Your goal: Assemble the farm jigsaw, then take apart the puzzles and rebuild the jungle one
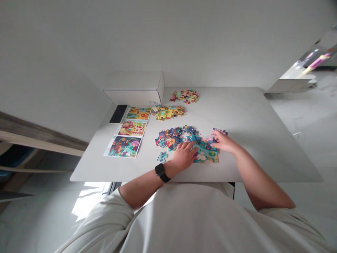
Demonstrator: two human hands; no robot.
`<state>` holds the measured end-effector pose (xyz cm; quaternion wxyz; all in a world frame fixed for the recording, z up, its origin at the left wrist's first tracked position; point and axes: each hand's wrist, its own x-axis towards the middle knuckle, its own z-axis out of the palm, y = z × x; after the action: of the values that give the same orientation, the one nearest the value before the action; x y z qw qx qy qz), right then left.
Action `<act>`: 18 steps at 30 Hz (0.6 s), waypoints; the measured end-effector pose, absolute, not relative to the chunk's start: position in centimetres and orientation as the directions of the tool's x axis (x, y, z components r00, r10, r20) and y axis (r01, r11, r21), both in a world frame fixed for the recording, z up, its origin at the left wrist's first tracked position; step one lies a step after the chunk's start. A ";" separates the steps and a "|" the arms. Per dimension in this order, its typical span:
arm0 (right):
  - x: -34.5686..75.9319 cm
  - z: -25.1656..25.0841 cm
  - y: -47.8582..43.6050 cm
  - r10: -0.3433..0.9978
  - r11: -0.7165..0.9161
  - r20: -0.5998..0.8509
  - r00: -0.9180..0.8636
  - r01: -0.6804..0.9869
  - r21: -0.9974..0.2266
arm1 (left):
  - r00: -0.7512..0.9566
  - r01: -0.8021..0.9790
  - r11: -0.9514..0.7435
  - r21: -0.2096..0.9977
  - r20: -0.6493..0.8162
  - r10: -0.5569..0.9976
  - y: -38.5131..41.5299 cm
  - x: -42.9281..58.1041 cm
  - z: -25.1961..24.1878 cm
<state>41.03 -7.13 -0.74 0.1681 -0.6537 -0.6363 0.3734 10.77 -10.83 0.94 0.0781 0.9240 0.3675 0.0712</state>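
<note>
A partly joined jigsaw puzzle [206, 154] with a white rabbit on teal and green lies near the table's front edge. My left hand [184, 154] rests on its left part, palm down with fingers spread. At its upper right corner, my right hand [225, 141] has thumb and index finger about a pink-purple puzzle piece [210, 140], touching the puzzle. More purple pieces [221, 131] lie just beyond the right fingers. A heap of dark blue and multicoloured puzzle pieces [171, 135] is above my left hand. One loose teal piece [162, 157] lies left of it.
Farther back are a yellow heap of pieces [168, 112] and a reddish heap [185, 95]. Three picture sheets [125, 147] lie at the left beside a black phone [119, 114]. A white box [134, 95] stands against the wall at the back left.
</note>
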 end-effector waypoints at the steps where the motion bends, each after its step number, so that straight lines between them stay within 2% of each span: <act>1: 41.1 -0.8 -7.2 0.947 -0.154 -0.305 -0.104 0.683 -0.714 | 0.718 0.670 -0.715 0.200 0.072 0.693 -10.9 10.8 0.9; 5: 41.3 -0.1 -7.5 0.905 -0.168 -0.370 -0.209 0.623 -0.764 | 0.721 0.665 -0.719 0.204 0.077 0.689 -11.0 11.0 0.8; 10: 41.4 1.8 -7.7 0.909 -0.161 -0.331 -0.253 0.518 -0.840 | 0.721 0.667 -0.720 0.194 0.079 0.689 -10.9 11.2 0.9; 13: 42.2 2.3 -7.6 0.938 -0.157 -0.283 -0.202 0.480 -0.863 | 0.714 0.673 -0.713 0.197 0.075 0.696 -10.8 11.2 1.0; 15: 42.9 2.2 -7.4 0.964 -0.148 -0.242 -0.107 0.543 -0.827 | 0.703 0.684 -0.702 0.201 0.077 0.707 -10.7 11.0 1.1; 18: 43.7 1.9 -7.1 0.988 -0.127 -0.150 0.039 0.755 -0.643 | 0.664 0.717 -0.667 0.203 0.092 0.742 -10.5 10.5 0.9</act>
<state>43.66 -7.06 1.93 0.2003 -0.6924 -0.6294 0.2903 10.51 -10.52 0.90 0.0750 0.9092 0.4011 0.0834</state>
